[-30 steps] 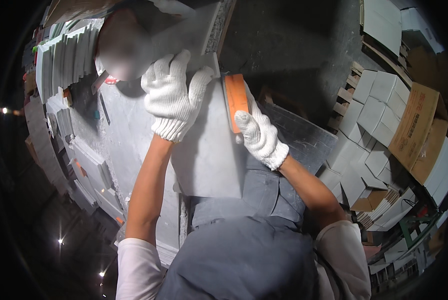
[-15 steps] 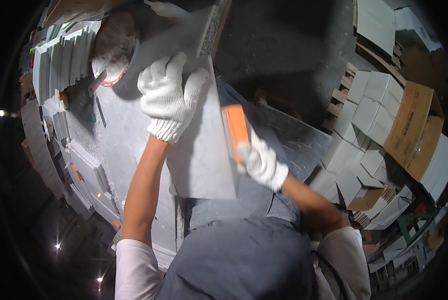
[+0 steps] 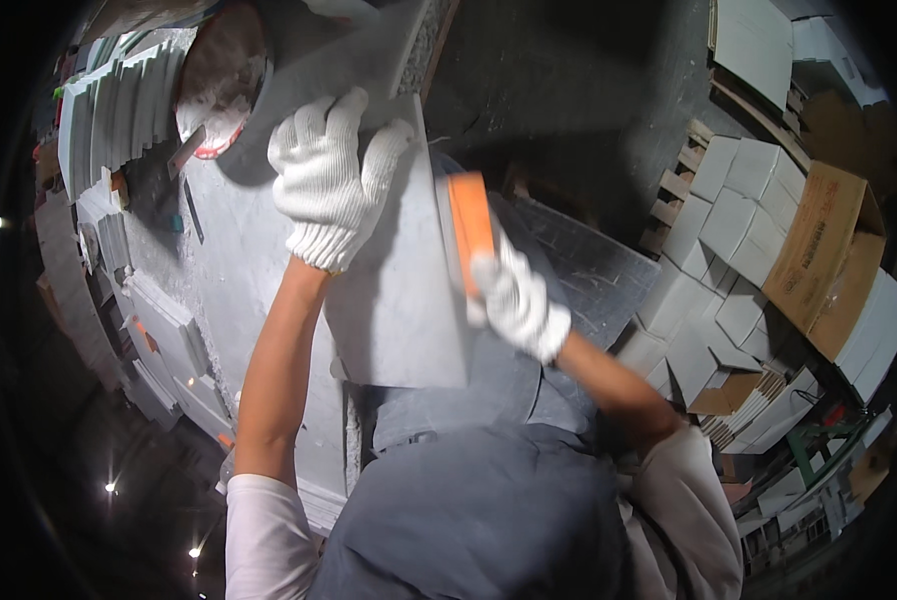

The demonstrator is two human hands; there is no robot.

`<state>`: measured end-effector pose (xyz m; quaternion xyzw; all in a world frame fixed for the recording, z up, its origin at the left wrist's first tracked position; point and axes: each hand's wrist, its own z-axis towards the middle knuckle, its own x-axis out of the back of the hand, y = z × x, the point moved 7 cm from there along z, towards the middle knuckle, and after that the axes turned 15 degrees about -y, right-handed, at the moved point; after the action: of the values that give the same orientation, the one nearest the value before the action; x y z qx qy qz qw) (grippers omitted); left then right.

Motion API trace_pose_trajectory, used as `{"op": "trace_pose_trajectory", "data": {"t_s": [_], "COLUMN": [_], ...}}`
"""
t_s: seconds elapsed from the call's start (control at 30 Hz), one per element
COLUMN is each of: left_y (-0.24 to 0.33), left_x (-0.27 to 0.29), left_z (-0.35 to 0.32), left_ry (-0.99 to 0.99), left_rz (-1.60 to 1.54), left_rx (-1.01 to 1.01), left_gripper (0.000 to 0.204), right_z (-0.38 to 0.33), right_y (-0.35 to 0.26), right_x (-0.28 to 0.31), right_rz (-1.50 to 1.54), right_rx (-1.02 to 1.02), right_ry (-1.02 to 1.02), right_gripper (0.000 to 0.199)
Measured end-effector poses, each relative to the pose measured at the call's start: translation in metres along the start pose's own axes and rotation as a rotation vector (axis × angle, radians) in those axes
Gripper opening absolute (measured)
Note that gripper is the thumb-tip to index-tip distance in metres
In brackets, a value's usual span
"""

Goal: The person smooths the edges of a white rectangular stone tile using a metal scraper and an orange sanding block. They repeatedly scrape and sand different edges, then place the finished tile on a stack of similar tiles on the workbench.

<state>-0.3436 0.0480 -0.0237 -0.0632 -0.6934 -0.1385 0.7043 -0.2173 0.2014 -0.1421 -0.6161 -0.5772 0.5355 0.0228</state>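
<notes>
A pale, smooth stone-like slab (image 3: 394, 320) lies lengthwise before me, its right edge overhanging toward my lap. My left hand (image 3: 321, 180), in a white knit glove, rests on the slab's upper part, fingers spread and slightly bent, with nothing held. In the other white glove, my right hand (image 3: 524, 305) grips an orange rectangular block (image 3: 472, 225). The block lies along the slab's right edge, seemingly touching it; its underside is hidden. Motion slightly blurs the block and the slab's edge.
Beyond my left hand stands a red-rimmed bowl (image 3: 221, 100) of whitish material, with a flat blade (image 3: 186, 150) at its rim. Upright white slabs (image 3: 119, 110) stand at the far left. White boxes (image 3: 739, 220) and an open cardboard box (image 3: 829, 250) are stacked at right.
The orange block and my right hand sit a little higher in the picture. The whole view has shifted slightly; my left hand keeps its place on the slab.
</notes>
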Motion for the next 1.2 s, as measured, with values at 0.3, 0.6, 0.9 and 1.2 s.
{"op": "trace_pose_trajectory", "data": {"t_s": [0.3, 0.6, 0.9, 1.2], "left_y": [0.0, 0.0, 0.003, 0.007], "left_x": [-0.002, -0.002, 0.002, 0.003], "left_z": [0.0, 0.001, 0.001, 0.001], "left_ry": [-0.014, -0.007, -0.019, 0.007], "left_rz": [0.037, 0.029, 0.022, 0.033], "left_rx": [-0.029, -0.047, -0.011, -0.038], "left_gripper": [0.041, 0.042, 0.044, 0.042], "right_z": [-0.002, -0.025, -0.04, -0.051], "right_y": [-0.008, -0.009, -0.027, -0.016], "right_x": [-0.009, -0.009, -0.021, -0.012], "right_rz": [-0.056, -0.537, -0.704, -0.605], "right_rx": [0.288, 0.395, 0.371, 0.167], "right_ry": [-0.272, 0.049, -0.08, 0.069], "right_gripper": [0.066, 0.056, 0.078, 0.085]}}
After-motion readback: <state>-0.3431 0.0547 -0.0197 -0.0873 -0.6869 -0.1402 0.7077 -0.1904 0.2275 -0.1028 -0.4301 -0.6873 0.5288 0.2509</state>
